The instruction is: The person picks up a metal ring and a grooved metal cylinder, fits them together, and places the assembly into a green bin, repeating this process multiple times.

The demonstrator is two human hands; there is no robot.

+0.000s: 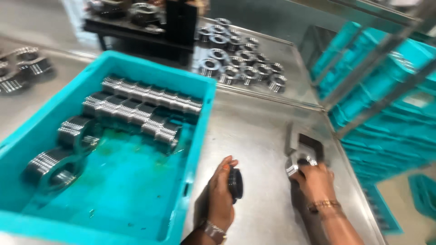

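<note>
Gripping, left hand: the left hand (221, 193) is curled around a dark round part (235, 183), fingers wrapped over its rim, just beside the right wall of the teal crate (200, 136); a watch sits on that wrist
Gripping, right hand: the right hand (314, 181) is closed over a shiny metal ring part (293, 167), held low over the steel table (254, 131); a bracelet shows on the wrist
Dark round part: in the left hand, above the table, near the crate's corner and apart from the right hand
Metal ring part: at the right hand's fingertips, touching or just under a dark angular fixture (306, 146) that stands on the table; the blur keeps me from telling which
Teal crate: open plastic bin on the left, wet floor showing, with 2 rows of ribbed metal parts (145, 102) lying along its far side and a few more ring parts (54, 165) at its left
Far table: a cluster of loose metal rings (238, 59) beyond the crate, near a black stand (150, 27)
Far left: more ribbed parts (20, 68) on the steel surface
Right side: stacked teal bins (390, 100) on a metal rack, beside the table edge
</note>
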